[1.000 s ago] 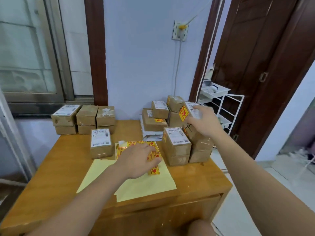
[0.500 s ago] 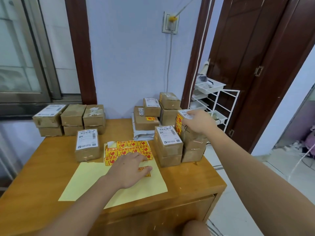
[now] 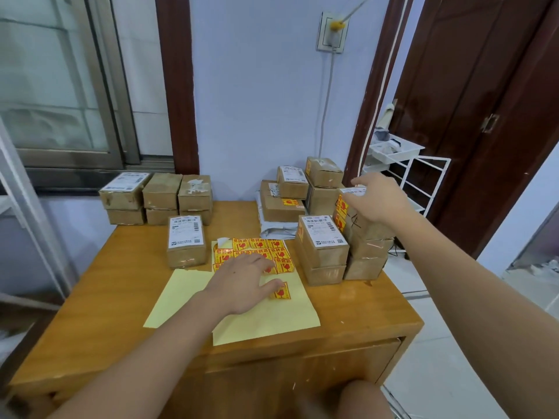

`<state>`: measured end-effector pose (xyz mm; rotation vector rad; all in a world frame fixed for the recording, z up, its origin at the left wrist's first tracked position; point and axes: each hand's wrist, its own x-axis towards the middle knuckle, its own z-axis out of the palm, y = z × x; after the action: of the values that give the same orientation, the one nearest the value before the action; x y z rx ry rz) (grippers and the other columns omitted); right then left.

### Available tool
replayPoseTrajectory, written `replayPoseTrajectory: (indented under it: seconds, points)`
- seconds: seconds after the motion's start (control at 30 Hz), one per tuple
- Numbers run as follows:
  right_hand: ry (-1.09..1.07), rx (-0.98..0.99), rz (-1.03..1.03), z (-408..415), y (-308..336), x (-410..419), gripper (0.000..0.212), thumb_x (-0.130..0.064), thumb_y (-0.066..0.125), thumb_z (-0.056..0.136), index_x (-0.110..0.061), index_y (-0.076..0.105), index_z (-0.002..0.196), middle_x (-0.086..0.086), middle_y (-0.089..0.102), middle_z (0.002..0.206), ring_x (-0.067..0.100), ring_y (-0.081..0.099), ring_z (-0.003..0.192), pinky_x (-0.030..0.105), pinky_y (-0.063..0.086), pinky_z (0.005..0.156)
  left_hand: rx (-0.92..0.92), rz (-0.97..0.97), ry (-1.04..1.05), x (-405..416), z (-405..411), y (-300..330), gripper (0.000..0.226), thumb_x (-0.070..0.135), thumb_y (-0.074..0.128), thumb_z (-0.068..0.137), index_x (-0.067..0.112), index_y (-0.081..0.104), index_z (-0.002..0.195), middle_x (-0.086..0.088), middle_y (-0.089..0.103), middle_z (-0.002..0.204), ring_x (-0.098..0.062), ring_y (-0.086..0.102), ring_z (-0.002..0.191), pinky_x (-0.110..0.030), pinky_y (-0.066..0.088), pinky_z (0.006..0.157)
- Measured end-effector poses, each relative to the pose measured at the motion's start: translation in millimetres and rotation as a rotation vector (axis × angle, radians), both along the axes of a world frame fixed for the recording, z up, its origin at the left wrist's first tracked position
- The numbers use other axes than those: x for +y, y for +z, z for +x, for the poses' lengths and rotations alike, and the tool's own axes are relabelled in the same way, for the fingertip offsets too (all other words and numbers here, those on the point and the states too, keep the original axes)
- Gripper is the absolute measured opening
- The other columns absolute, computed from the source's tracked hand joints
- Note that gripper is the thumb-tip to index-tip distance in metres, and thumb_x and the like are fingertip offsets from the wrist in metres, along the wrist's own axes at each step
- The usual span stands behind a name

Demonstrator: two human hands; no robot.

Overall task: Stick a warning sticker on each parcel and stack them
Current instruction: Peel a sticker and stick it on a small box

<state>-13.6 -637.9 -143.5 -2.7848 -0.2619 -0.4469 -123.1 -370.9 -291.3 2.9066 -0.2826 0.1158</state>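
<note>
Here the right hand (image 3: 379,198) grips the top parcel (image 3: 360,220); the left hand (image 3: 242,282) presses flat on the sticker sheet (image 3: 260,316).

Both forearms are bare to the frame edge, no sleeves visible, and the hands, left (image 3: 242,282) and right (image 3: 379,198), are ungloved.

head camera, looking forward and down, close over the wooden table (image 3: 348,313)
</note>
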Motion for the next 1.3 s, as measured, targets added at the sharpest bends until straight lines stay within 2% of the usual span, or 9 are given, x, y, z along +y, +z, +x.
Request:
replayPoseTrajectory:
  seconds: [0.07, 0.17, 0.3, 0.53, 0.63, 0.73, 0.9, 1.13, 1.3]
  points:
    - [0.076, -0.077, -0.018, -4.9, 3.4, 13.9, 0.050, -0.047, 0.060, 0.089, -0.023, 0.064, 0.133, 0.002, 0.061, 0.136, 0.027, 0.055, 0.124, 0.045, 0.051, 0.097, -0.028, 0.003, 0.012, 9.3, -1.2, 0.8, 0.063, 0.071, 0.037, 0.099, 0.034, 0.048, 0.149, 0.009, 0.047, 0.153, -0.017, 0.039, 0.143, -0.042, 0.034, 0.117]
    - [0.235, -0.119, 0.026, -14.8, -1.3, 46.5, 0.042, -0.036, 0.060, 0.090, -0.020, 0.068, 0.128, 0.000, 0.063, 0.127, 0.024, 0.054, 0.122, 0.039, 0.047, 0.096, -0.111, 0.009, 0.074, 29.2, -1.0, 6.2, 0.064, 0.068, 0.040, 0.099, 0.030, 0.047, 0.150, 0.005, 0.045, 0.155, -0.019, 0.039, 0.143, -0.041, 0.035, 0.115]
    - [0.356, -0.017, 0.011, -31.0, -26.0, 95.6, 0.047, -0.032, 0.061, 0.093, -0.021, 0.059, 0.139, 0.002, 0.049, 0.150, 0.023, 0.045, 0.137, 0.041, 0.042, 0.110, -0.135, -0.028, 0.261, 71.4, 13.7, 13.7, 0.075, 0.072, 0.042, 0.096, 0.026, 0.038, 0.156, -0.001, 0.030, 0.166, -0.023, 0.026, 0.152, -0.045, 0.027, 0.121]
    - [0.439, 0.191, 0.006, -42.6, -102.9, 160.3, 0.055, -0.040, 0.061, 0.096, -0.017, 0.050, 0.144, 0.002, 0.049, 0.148, 0.023, 0.051, 0.129, 0.044, 0.048, 0.103, -0.041, -0.104, 0.589, 117.2, 50.3, 12.2, 0.088, 0.081, 0.044, 0.088, 0.032, 0.026, 0.160, -0.004, 0.015, 0.170, -0.028, 0.011, 0.156, -0.052, 0.021, 0.121]
    - [0.459, 0.256, -0.013, -43.6, -132.3, 175.7, 0.058, -0.044, 0.058, 0.097, -0.022, 0.045, 0.148, 0.000, 0.046, 0.151, 0.022, 0.046, 0.134, 0.041, 0.044, 0.107, 0.028, -0.165, 0.675, 123.8, 64.0, 6.2, 0.095, 0.084, 0.046, 0.083, 0.034, 0.022, 0.160, -0.003, 0.016, 0.168, -0.030, 0.020, 0.152, -0.053, 0.030, 0.114]
    - [0.472, 0.259, 0.010, -45.0, -150.0, 184.5, 0.058, -0.043, 0.058, 0.097, -0.024, 0.044, 0.150, -0.004, 0.045, 0.152, 0.020, 0.043, 0.136, 0.037, 0.042, 0.108, 0.083, -0.187, 0.703, 126.2, 69.0, -3.5, 0.095, 0.084, 0.046, 0.084, 0.035, 0.021, 0.160, -0.001, 0.014, 0.168, -0.034, 0.035, 0.142, -0.047, 0.039, 0.104]
    - [0.477, 0.242, 0.063, -50.5, -165.6, 190.1, 0.054, -0.042, 0.058, 0.097, -0.025, 0.047, 0.148, -0.006, 0.048, 0.149, 0.017, 0.044, 0.135, 0.036, 0.042, 0.107, -0.015, -0.172, 0.691, 126.6, 68.1, -17.4, 0.080, 0.070, 0.041, 0.090, 0.032, 0.026, 0.159, -0.001, 0.018, 0.167, -0.035, 0.047, 0.127, -0.040, 0.046, 0.091]
    - [0.532, 0.212, 0.125, -68.4, -169.3, 187.7, 0.053, -0.039, 0.059, 0.098, -0.025, 0.048, 0.148, -0.008, 0.045, 0.153, 0.012, 0.040, 0.140, 0.029, 0.036, 0.113, -0.105, -0.277, 0.663, 136.3, 39.8, -7.3, 0.073, 0.061, 0.042, 0.092, 0.032, 0.030, 0.158, 0.004, 0.022, 0.164, -0.033, 0.051, 0.123, -0.040, 0.044, 0.092]
    - [0.518, 0.229, 0.198, -83.5, -165.3, 187.4, 0.052, -0.039, 0.060, 0.098, -0.025, 0.049, 0.147, -0.007, 0.047, 0.151, 0.014, 0.041, 0.139, 0.028, 0.033, 0.110, -0.206, -0.567, 0.646, 135.4, -5.7, -4.3, 0.068, 0.056, 0.046, 0.096, 0.033, 0.032, 0.158, 0.008, 0.027, 0.160, -0.022, 0.049, 0.128, -0.043, 0.049, 0.101]
